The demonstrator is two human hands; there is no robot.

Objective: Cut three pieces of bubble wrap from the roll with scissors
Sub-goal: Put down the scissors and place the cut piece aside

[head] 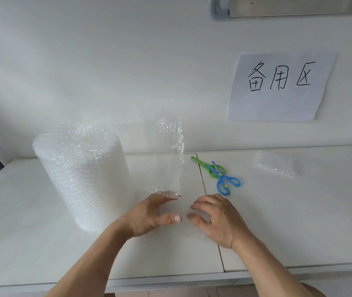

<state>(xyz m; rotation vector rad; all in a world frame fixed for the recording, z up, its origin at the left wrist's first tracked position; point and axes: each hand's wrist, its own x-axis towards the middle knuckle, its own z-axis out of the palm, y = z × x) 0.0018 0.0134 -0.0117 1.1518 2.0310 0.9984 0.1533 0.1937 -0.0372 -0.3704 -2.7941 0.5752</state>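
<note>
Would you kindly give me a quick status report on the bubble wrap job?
Left hand holds loose sheet off the roll; right hand open, empty. Scissors idle on table. One cut piece far right. Nothing blocking.

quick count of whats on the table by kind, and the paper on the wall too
bubble wrap roll: 1
cut bubble wrap piece: 1
scissors: 2, one green and one blue
paper sign: 1
Total: 5
</note>
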